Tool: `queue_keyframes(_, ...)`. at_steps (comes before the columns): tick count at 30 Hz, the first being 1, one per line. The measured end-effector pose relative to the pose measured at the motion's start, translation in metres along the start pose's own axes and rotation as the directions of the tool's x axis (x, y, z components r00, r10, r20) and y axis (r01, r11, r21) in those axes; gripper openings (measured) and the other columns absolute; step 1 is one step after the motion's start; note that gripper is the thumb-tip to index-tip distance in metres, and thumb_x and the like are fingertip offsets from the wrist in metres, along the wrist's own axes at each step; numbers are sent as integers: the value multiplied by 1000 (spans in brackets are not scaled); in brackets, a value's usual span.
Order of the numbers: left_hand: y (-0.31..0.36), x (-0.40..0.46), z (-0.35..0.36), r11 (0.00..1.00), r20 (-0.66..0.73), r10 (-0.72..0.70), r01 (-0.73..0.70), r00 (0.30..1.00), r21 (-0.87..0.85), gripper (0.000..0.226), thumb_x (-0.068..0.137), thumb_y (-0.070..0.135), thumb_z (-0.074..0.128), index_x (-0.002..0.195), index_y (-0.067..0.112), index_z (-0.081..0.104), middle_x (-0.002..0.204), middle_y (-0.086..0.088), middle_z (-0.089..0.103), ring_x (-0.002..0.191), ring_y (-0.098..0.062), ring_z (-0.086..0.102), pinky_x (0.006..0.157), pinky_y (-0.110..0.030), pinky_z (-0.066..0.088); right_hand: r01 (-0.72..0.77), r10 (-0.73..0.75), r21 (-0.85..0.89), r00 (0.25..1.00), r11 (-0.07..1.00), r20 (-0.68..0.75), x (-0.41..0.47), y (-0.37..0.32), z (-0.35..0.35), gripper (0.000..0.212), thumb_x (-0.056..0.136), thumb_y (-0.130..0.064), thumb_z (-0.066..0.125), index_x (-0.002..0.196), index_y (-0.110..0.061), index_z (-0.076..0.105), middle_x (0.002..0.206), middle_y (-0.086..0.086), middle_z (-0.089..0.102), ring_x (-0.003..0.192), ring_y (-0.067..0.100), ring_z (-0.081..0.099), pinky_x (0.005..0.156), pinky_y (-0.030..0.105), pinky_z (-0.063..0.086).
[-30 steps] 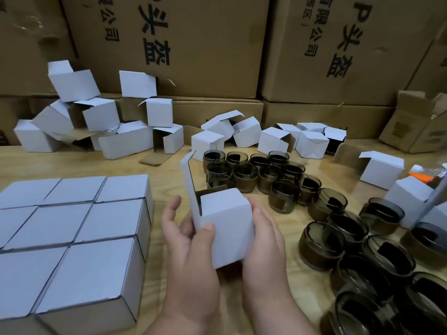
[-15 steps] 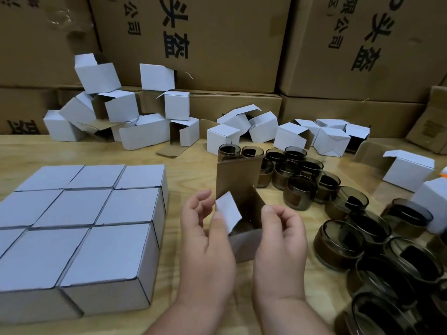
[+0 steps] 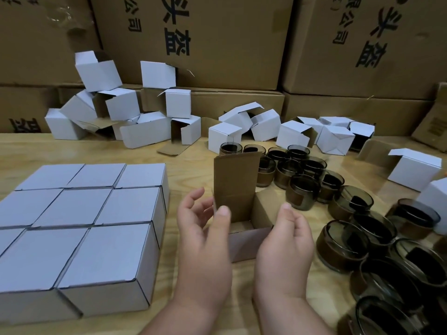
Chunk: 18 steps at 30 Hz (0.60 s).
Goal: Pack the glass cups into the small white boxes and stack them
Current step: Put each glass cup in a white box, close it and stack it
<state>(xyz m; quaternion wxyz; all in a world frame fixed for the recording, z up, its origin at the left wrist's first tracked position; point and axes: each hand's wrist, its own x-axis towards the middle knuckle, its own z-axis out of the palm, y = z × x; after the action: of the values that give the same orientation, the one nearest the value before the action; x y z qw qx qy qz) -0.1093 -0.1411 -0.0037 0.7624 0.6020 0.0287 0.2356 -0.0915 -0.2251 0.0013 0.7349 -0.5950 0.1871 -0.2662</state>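
A small white box (image 3: 244, 245) stands open in front of me, its brown lid flap (image 3: 235, 180) raised upright and its inside empty. My left hand (image 3: 205, 238) pinches the box's left wall, thumb inside and fingers spread behind. My right hand (image 3: 285, 250) curls round the right side, thumb against the right flap. Several smoky glass cups (image 3: 300, 192) stand behind and to the right of the box, the nearest one (image 3: 342, 245) just beside my right hand. Closed white boxes (image 3: 79, 213) sit packed in a tight block at the left.
A pile of loose open white boxes (image 3: 145, 131) lies along the back of the wooden table (image 3: 188, 170), with more at the right (image 3: 413, 170). Big brown cartons (image 3: 217, 44) form a wall behind. Cups crowd the right front corner.
The box was turned from white side up to opening up, its lid flap swung upright. The white side flap seen half a second ago has been folded out of view.
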Motion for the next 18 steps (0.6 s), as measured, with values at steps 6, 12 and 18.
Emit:
queue_keyframes(6, 8, 0, -1, 997, -63, -50, 46, 997, -54, 30, 104, 11, 41, 121, 33, 55, 74, 12, 48, 56, -5, 40, 53, -14, 38, -54, 53, -54, 998, 997, -27, 5, 0, -4, 22, 103, -31, 50, 87, -39, 62, 77, -21, 65, 66, -14, 55, 65, 26, 39)
queue_keyframes(12, 6, -2, -6, 999, -44, -46, 45, 998, -18, 42, 106, -9, 28, 133, 10, 54, 82, 23, 67, 83, -28, 53, 71, -34, 44, -55, 53, -96, 998, 994, -26, 3, 0, -4, 27, 101, -18, 45, 95, -41, 58, 83, -16, 59, 67, -19, 53, 60, 20, 39)
queue_keyframes(18, 6, 0, -10, 997, -72, -71, 69, 995, -27, 57, 101, -10, 24, 120, 22, 68, 113, -21, 71, 90, -31, 63, 69, -28, 53, -61, 71, -144, 995, 988, 67, 4, 2, 0, 31, 103, -22, 41, 97, -36, 68, 96, -30, 60, 89, -17, 51, 72, 10, 36)
